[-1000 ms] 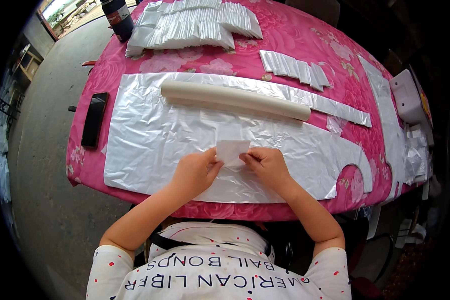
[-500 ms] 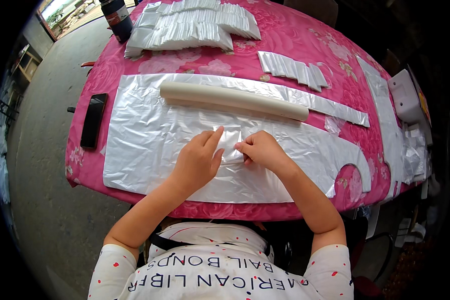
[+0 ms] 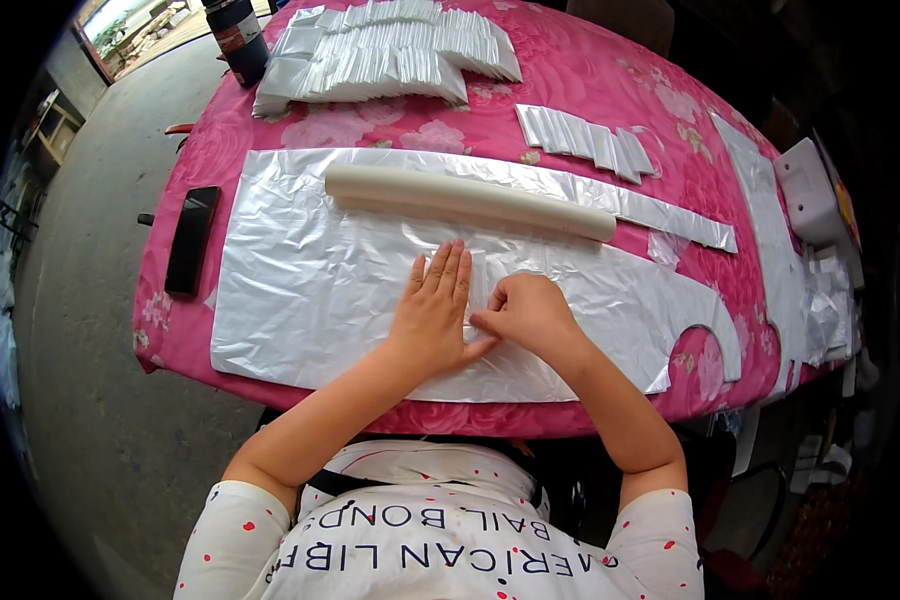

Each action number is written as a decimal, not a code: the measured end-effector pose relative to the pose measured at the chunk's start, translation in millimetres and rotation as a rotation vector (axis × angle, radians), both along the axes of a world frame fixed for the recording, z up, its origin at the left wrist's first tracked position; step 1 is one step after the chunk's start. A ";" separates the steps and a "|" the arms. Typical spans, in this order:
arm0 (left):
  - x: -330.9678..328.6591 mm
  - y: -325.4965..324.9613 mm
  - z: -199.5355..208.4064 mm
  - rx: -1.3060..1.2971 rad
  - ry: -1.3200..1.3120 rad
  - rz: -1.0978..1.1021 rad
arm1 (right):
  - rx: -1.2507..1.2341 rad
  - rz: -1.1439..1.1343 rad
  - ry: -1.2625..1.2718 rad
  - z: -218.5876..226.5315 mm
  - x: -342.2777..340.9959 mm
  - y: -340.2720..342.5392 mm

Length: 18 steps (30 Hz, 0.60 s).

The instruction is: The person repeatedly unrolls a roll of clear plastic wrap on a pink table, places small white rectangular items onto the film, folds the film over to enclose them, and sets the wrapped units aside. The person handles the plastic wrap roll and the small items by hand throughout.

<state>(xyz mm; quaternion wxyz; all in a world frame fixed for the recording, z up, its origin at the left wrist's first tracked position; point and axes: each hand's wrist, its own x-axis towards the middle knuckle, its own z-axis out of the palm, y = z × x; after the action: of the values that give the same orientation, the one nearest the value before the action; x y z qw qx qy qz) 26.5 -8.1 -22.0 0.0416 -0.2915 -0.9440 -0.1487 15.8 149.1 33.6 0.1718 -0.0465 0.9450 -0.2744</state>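
A stack of large, flat, silvery-white plastic bags [image 3: 290, 300] with cut-out handles at its right end lies in front of me. My left hand [image 3: 435, 312] rests flat on it, fingers stretched away from me and thumb out to the right. Mostly hidden under that hand is a small folded plastic bag [image 3: 479, 268]. My right hand [image 3: 526, 312] is closed, its thumb and fingertips pinching at the folded bag's right edge, close to my left thumb. Just beyond both hands, a long pale roller tube [image 3: 470, 203] lies across the stack.
Many folded white bags [image 3: 390, 55] are piled at the table's far side, with a shorter row [image 3: 585, 140] nearer. A dark bottle [image 3: 236, 42] stands far left, a phone [image 3: 192, 240] at left. More bags [image 3: 755, 200] and a white plastic container [image 3: 812, 190] are at right.
My left hand has gone from loosely raised fingers to lying flat, shifting right over the folded bag. The right hand has stayed near its edge, moving slightly.
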 end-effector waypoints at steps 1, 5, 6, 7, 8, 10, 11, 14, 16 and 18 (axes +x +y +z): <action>0.4 -1.5 -1.2 0.033 0.008 0.003 | 0.068 0.046 -0.019 -0.3 1.7 2.6; 1.4 -9.1 1.8 0.228 0.029 0.017 | 0.301 0.263 -0.032 5.1 6.0 16.5; 3.0 -13.5 2.6 0.288 0.026 0.016 | 0.343 0.323 -0.023 7.6 6.0 17.1; 7.0 -20.7 4.3 0.366 0.029 0.039 | 0.260 0.301 0.075 11.5 3.7 12.2; 13.7 -30.1 6.0 0.444 0.028 0.057 | 0.175 0.275 0.169 14.1 2.2 3.8; 31.9 -53.2 19.5 0.548 -0.041 0.024 | 0.050 0.293 0.369 12.5 -4.0 -7.9; 45.1 -68.6 30.9 0.574 -0.110 -0.019 | 0.009 0.342 0.475 5.2 -11.0 -12.7; 81.6 -112.2 32.9 0.945 -1.192 -0.014 | 0.026 0.381 0.615 -29.2 -17.9 -32.3; 114.7 -132.4 26.4 0.914 -1.452 0.070 | 0.048 0.373 0.588 -41.5 -8.3 -55.5; 141.0 -131.5 20.5 0.977 -1.365 0.423 | 0.055 0.355 0.494 -50.3 16.0 -83.8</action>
<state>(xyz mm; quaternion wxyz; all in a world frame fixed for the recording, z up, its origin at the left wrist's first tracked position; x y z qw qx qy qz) 167.5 -139.6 -1.5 -0.3869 0.0937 -0.6273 -0.6693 31.7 65.3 -16.7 -0.0169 -0.2718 0.9422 -0.1950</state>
